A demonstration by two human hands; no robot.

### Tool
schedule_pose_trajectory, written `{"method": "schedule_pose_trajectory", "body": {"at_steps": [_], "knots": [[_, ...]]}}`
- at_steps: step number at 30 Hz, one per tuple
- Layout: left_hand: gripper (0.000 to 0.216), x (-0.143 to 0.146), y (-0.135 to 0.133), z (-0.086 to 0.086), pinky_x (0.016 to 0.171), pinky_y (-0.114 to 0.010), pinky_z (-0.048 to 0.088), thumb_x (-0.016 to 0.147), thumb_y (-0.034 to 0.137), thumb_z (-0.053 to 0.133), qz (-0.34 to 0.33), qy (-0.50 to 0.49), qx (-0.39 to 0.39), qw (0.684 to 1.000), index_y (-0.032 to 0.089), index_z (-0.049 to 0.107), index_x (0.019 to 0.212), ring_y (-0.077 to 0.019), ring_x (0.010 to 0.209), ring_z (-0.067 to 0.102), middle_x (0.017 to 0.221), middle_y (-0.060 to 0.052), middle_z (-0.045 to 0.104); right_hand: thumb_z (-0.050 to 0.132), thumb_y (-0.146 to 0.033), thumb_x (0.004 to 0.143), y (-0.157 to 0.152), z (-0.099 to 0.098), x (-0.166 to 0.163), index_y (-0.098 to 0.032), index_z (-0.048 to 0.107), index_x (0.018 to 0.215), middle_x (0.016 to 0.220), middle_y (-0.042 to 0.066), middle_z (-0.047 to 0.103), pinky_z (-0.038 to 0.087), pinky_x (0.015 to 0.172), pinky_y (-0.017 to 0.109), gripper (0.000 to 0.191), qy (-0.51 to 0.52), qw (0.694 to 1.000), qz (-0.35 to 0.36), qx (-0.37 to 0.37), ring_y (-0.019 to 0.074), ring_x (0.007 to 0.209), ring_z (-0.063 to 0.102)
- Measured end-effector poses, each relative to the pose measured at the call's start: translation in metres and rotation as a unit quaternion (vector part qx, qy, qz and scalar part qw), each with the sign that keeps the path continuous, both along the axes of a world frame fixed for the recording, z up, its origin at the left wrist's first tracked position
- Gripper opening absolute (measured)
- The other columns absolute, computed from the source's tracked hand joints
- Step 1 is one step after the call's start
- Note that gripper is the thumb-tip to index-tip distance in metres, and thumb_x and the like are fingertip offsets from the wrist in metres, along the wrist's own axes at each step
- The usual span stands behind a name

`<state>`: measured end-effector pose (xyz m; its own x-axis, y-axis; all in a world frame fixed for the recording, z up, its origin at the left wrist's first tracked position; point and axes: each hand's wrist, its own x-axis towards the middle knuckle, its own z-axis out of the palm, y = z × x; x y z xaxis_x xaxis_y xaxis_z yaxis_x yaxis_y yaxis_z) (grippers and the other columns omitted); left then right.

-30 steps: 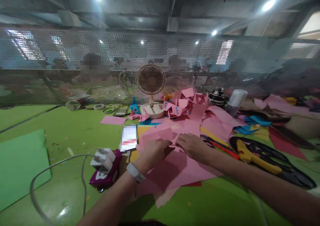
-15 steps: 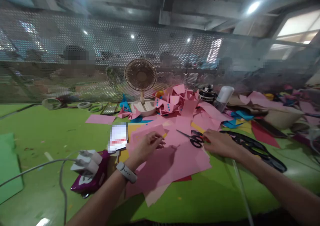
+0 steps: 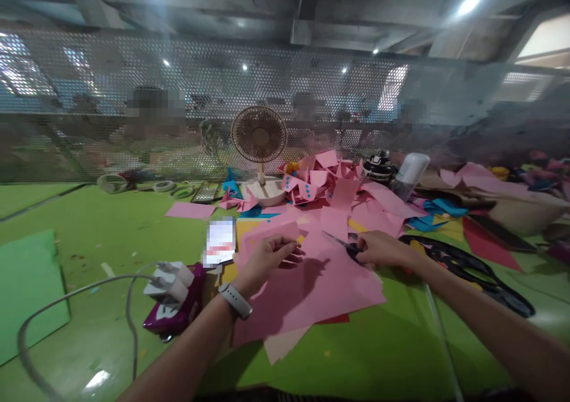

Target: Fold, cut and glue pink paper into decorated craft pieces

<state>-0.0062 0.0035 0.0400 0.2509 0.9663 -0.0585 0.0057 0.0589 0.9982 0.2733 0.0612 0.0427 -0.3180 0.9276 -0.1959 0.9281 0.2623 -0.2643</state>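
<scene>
Head view. The right hand (image 3: 380, 249) is at the scissors (image 3: 350, 246), its fingers bent over the handle end and covering most of the loops. Cannot tell whether they are closed on the handles or only resting there. Scissors lie on the right part of the pink paper sheets (image 3: 312, 295), blades bare, tips pointing away and to the left, toward the far side of the counter (image 3: 356, 354).

The left hand (image 3: 269, 256) is over the left part of the same sheets. Its fingers are curled, thumb near the index finger; cannot tell if anything is pinched. A shadow falls on the paper beside the fingertips.

Handling, estimated: scissors light and rigid, loops probably smooth; best hold is thumb and fingers through the loops, off the blades. Sheets look thin, light and flexible, likely to slide over one another and to crease or tear if gripped hard; best held flat near an edge, with the hand clear of the blades.

Surroundings: a small fan (image 3: 259, 135) stands at the back; just right of it, a heap of folded pink paper pieces (image 3: 318, 179). Phone (image 3: 220, 241) lies left of the sheets; white plug adapters (image 3: 171, 283) sit nearer the wearer, farther left.
</scene>
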Motion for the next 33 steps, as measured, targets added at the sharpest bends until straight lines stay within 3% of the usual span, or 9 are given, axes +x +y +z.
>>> {"method": "schedule_pose_trajectory", "body": {"at_steps": [2, 5, 9, 14, 17, 23, 27, 33], "knots": [[0.023, 0.001, -0.001, 0.000, 0.071, -0.032, 0.051, 0.078, 0.037, 0.058, 0.006, -0.015, -0.003, 1.000, 0.015, 0.058, 0.084, -0.0151, 0.073, 0.064, 0.086, -0.007, 0.066, 0.053, -0.027, 0.067, -0.002, -0.001, 0.005, -0.016, 0.054, 0.077, 0.059, 0.000, 0.061, 0.036, 0.045, 0.020, 0.015, 0.106, 0.992, -0.019, -0.069, 0.0132, 0.050, 0.057], [0.024, 0.002, -0.002, -0.001, 0.072, -0.032, 0.051, 0.078, 0.037, 0.058, 0.008, -0.033, 0.001, 0.999, 0.014, 0.058, 0.087, -0.0157, 0.076, 0.064, 0.086, -0.007, 0.066, 0.057, -0.033, 0.069, -0.009, -0.003, 0.009, -0.016, 0.050, 0.080, 0.057, -0.003, 0.056, 0.039, 0.044, 0.020, 0.021, 0.265, 0.955, -0.041, -0.125, 0.0110, 0.048, 0.055], [0.028, 0.002, -0.002, -0.002, 0.073, -0.032, 0.050, 0.079, 0.036, 0.057, 0.008, -0.042, 0.014, 0.999, 0.015, 0.059, 0.097, -0.0168, 0.081, 0.063, 0.089, -0.008, 0.066, 0.060, -0.045, 0.071, -0.028, -0.004, 0.002, -0.016, 0.049, 0.080, 0.062, -0.004, 0.054, 0.040, 0.043, 0.018, 0.032, 0.356, 0.916, -0.027, -0.180, 0.0065, 0.045, 0.051], [0.027, 0.003, -0.003, -0.001, 0.071, -0.031, 0.050, 0.079, 0.038, 0.057, 0.019, -0.042, 0.022, 0.999, 0.015, 0.060, 0.092, -0.0169, 0.080, 0.063, 0.088, -0.008, 0.066, 0.060, -0.053, 0.069, -0.048, -0.011, -0.017, -0.016, 0.046, 0.080, 0.064, -0.003, 0.055, 0.039, 0.039, 0.018, 0.040, 0.362, 0.900, -0.009, -0.241, 0.0058, 0.042, 0.049], [0.027, 0.003, -0.005, 0.002, 0.067, -0.028, 0.050, 0.078, 0.038, 0.057, 0.018, -0.033, 0.033, 0.999, 0.015, 0.060, 0.093, -0.0157, 0.077, 0.062, 0.087, -0.007, 0.065, 0.062, -0.052, 0.068, -0.053, -0.011, -0.024, -0.016, 0.046, 0.080, 0.064, -0.004, 0.053, 0.042, 0.042, 0.018, 0.041, 0.388, 0.889, 0.010, -0.242, 0.0051, 0.044, 0.048], [0.026, -0.002, -0.007, 0.009, 0.058, -0.020, 0.047, 0.075, 0.037, 0.061, -0.011, 0.003, 0.040, 0.999, 0.017, 0.065, 0.091, -0.0107, 0.070, 0.058, 0.082, -0.005, 0.063, 0.060, -0.049, 0.070, -0.052, 0.004, -0.019, -0.017, 0.048, 0.080, 0.065, -0.003, 0.054, 0.038, 0.040, 0.017, 0.037, 0.343, 0.905, 0.030, -0.250, 0.0058, 0.044, 0.048], [0.024, -0.005, -0.004, 0.007, 0.054, -0.019, 0.047, 0.072, 0.037, 0.064, -0.035, 0.003, 0.024, 0.999, 0.016, 0.065, 0.084, -0.0106, 0.066, 0.057, 0.075, -0.004, 0.063, 0.064, -0.042, 0.070, -0.053, 0.006, -0.014, -0.016, 0.051, 0.080, 0.064, -0.003, 0.052, 0.037, 0.044, 0.017, 0.031, 0.340, 0.905, 0.067, -0.246, 0.0067, 0.052, 0.047], [0.024, -0.008, -0.004, 0.006, 0.064, -0.026, 0.051, 0.070, 0.036, 0.066, -0.115, 0.003, -0.017, 0.993, 0.014, 0.067, 0.081, -0.0143, 0.070, 0.062, 0.079, -0.007, 0.067, 0.063, -0.039, 0.070, -0.054, 0.010, -0.012, -0.016, 0.052, 0.080, 0.069, -0.002, 0.055, 0.039, 0.051, 0.019, 0.028, 0.312, 0.906, 0.092, -0.271, 0.0091, 0.059, 0.050]]}}
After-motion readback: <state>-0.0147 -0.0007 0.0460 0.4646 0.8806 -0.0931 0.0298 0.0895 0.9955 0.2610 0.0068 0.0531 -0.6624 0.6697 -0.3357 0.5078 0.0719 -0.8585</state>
